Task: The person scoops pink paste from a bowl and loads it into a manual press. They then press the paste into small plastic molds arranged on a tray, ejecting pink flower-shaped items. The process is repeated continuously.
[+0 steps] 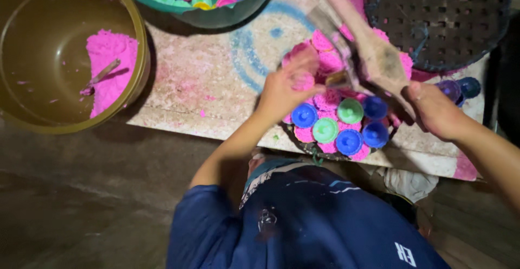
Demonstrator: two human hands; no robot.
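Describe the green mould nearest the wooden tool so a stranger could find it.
Start at the speckled board, then the round tray at its near edge. Among blue moulds and pink powder sit two green moulds; it is the upper right one, just under the wooden tool.

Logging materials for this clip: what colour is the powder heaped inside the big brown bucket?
Bright pink powder, piled against the bucket wall; the head view shows it clearly.

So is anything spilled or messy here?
Yes. Pink powder is scattered over the board beside the brown bucket, and more is smeared at the board's right corner. The small stick lies half-buried in the bucket's powder heap.
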